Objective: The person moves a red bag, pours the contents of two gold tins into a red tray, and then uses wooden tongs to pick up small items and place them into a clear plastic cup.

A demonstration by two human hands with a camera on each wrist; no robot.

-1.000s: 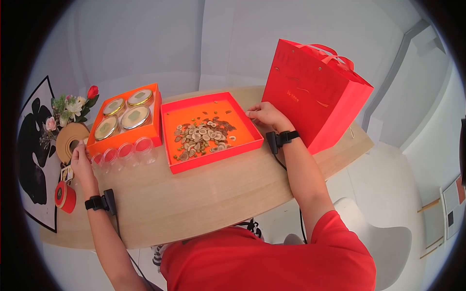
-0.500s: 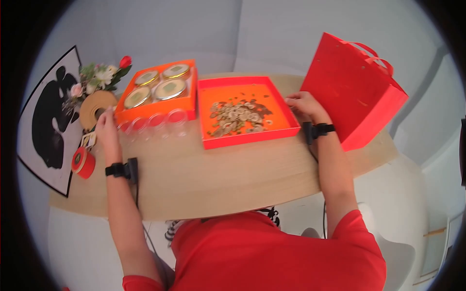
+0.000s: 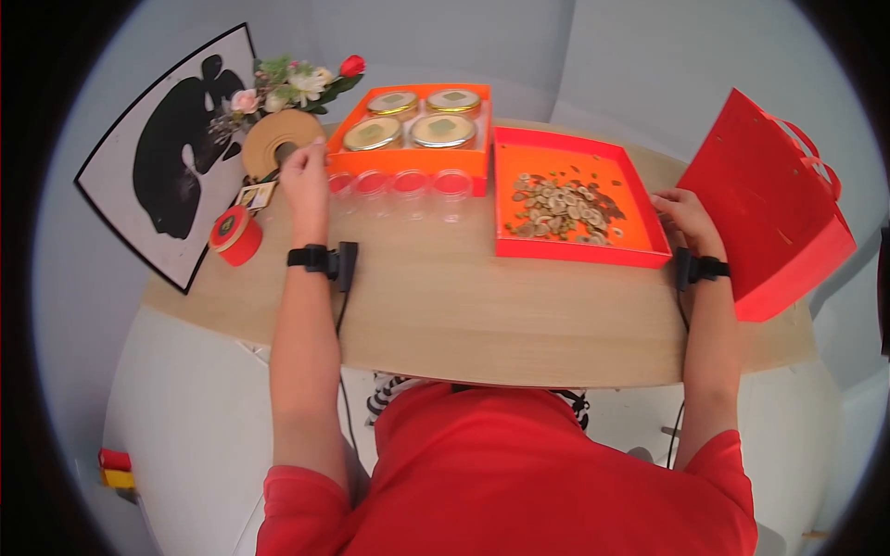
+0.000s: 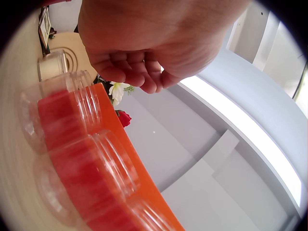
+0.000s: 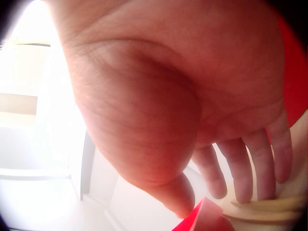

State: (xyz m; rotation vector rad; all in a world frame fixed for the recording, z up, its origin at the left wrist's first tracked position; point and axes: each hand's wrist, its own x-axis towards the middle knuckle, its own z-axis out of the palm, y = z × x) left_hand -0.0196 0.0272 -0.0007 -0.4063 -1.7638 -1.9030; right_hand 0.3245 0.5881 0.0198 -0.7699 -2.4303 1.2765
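Note:
In the head view my left hand [image 3: 306, 185] hovers at the left corner of an orange box [image 3: 478, 173], which holds several jars [image 3: 445, 132] with gold-rimmed lids. Its fingers curl loosely with nothing in them. Several clear jars [image 3: 408, 199] line the front of that box, red showing through; they also fill the lower left of the left wrist view. My right hand [image 3: 691, 221] is at the right wall of a shallow red tray [image 3: 579, 253], fingers relaxed. The thumb tip is right at the tray's corner [image 5: 204, 214]. Pale dried slices [image 3: 561, 206] and small green bits lie inside.
A red paper bag [image 3: 769, 222] stands at the right, close to my right hand. On the left are a round red container [image 3: 237, 235], a tan ring-shaped object [image 3: 264, 148], flowers [image 3: 306, 88] and a black-and-white panel [image 3: 171, 167]. The table's front edge [image 3: 519, 385] runs before my body.
The head view has turned left, so everything has shifted right in it. Both hands stay at about the same spots beside the orange box and the red tray.

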